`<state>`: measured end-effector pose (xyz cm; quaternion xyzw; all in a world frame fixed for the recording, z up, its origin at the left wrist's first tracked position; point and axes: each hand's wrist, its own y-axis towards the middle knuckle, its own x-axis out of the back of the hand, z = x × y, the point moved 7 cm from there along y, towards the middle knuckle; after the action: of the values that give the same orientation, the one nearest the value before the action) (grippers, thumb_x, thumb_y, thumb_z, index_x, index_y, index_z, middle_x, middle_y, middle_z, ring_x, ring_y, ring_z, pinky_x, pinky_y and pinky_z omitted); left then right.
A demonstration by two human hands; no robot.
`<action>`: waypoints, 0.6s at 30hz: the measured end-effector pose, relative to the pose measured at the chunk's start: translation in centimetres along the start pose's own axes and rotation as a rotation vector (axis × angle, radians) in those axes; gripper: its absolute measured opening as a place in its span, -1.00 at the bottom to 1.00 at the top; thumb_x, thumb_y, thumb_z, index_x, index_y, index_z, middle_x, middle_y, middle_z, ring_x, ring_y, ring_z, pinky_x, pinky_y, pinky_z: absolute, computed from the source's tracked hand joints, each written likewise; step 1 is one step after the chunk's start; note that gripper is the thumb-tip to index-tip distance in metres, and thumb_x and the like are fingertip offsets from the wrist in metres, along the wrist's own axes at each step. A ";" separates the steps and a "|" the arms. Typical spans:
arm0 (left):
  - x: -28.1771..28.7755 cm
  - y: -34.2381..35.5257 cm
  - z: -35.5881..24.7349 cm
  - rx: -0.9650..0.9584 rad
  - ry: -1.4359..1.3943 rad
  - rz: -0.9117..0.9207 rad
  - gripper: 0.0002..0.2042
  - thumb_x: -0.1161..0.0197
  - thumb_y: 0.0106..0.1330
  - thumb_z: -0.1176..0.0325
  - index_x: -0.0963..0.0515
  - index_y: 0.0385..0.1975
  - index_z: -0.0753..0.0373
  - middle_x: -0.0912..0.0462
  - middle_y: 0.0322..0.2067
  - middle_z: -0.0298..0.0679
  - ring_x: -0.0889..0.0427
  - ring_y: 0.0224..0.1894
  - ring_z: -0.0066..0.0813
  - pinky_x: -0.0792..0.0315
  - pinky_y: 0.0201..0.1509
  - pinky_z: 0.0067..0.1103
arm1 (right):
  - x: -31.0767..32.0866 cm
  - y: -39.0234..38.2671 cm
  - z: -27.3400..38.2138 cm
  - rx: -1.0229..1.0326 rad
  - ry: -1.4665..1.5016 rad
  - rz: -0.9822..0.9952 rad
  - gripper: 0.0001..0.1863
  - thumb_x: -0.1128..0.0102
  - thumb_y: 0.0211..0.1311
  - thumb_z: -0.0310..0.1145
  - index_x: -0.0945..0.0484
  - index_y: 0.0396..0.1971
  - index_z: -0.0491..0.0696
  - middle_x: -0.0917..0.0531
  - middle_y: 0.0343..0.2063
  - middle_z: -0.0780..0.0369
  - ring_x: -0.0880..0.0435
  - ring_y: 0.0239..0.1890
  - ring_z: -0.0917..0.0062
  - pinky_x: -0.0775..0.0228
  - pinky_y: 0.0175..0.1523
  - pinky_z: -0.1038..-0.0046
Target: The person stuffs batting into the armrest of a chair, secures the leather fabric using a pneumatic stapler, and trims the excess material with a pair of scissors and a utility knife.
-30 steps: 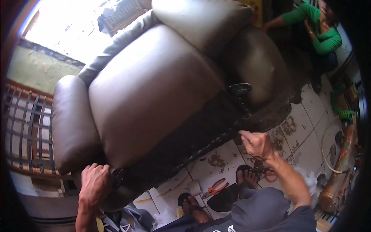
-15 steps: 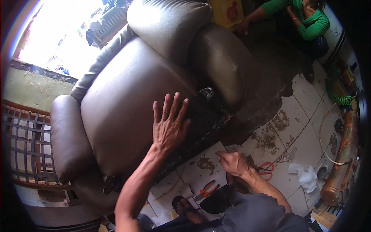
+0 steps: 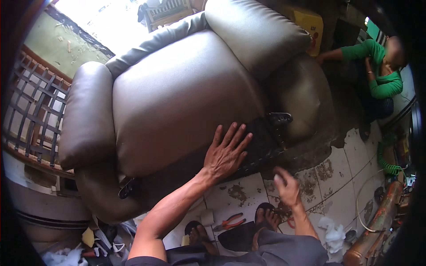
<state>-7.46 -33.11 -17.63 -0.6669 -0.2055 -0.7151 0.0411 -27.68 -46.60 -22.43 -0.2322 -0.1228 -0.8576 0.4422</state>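
A brown leather recliner armchair point(image 3: 177, 93) fills the middle, with padded arms at both sides and a dark strip along its near lower edge. My left hand point(image 3: 226, 153) is open, fingers spread, palm down against that dark strip. To its right, just in front of the chair's edge, my right hand point(image 3: 288, 188) hangs over the tiles with its fingers curled in. Anything between those fingers is too small to make out. A black metal bracket point(image 3: 279, 118) shows at the chair's right, and another bracket point(image 3: 127, 188) at its lower left.
Orange-handled pliers point(image 3: 230, 222) lie by my feet. White stuffing point(image 3: 332, 232) and a rusty cylinder point(image 3: 372, 244) are at the lower right. A person in green point(image 3: 384, 73) crouches at the right behind the chair. A webbed frame point(image 3: 35, 102) stands at the left.
My view has shifted, so the chair sits lower and more to the right. My left hand has moved toward the chair's near edge. My right hand has lifted, fingers now pointing up.
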 end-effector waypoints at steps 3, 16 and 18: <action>-0.5 -1.6 1.3 0.035 -0.015 -0.005 -0.42 -0.02 0.48 0.05 -0.15 0.49 -0.11 -0.04 0.53 -0.27 0.16 0.59 -0.21 0.42 0.60 -0.04 | -0.3 6.7 4.3 0.039 0.521 0.050 -0.52 0.19 0.59 -0.23 -0.35 0.34 -0.16 -0.46 0.28 0.11 -0.39 0.35 0.43 -0.29 0.38 0.31; 0.1 -0.5 -0.5 0.030 -0.008 -0.032 -0.38 -0.18 0.37 0.16 -0.24 0.45 -0.07 -0.11 0.51 -0.23 0.09 0.58 -0.18 0.33 0.59 -0.01 | -4.0 21.1 2.9 -0.196 0.993 -0.037 -0.45 -0.38 0.19 -0.11 -0.61 0.04 -0.22 -0.65 -0.01 0.19 -0.53 0.11 0.49 -0.22 0.29 0.48; 0.2 -0.5 -0.3 0.049 -0.002 -0.014 -0.37 -0.20 0.35 0.16 -0.25 0.45 -0.07 -0.11 0.51 -0.23 0.08 0.58 -0.18 0.31 0.58 0.00 | -4.2 21.3 2.7 -0.051 1.039 -0.158 -0.47 -0.40 0.16 -0.12 -0.64 0.00 -0.20 -0.67 -0.05 0.19 -0.56 0.05 0.49 -0.24 0.27 0.48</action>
<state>-7.91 -32.69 -17.58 -0.6651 -0.2276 -0.7094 0.0520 -7.41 -54.88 -22.09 0.2229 0.1163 -0.8932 0.3729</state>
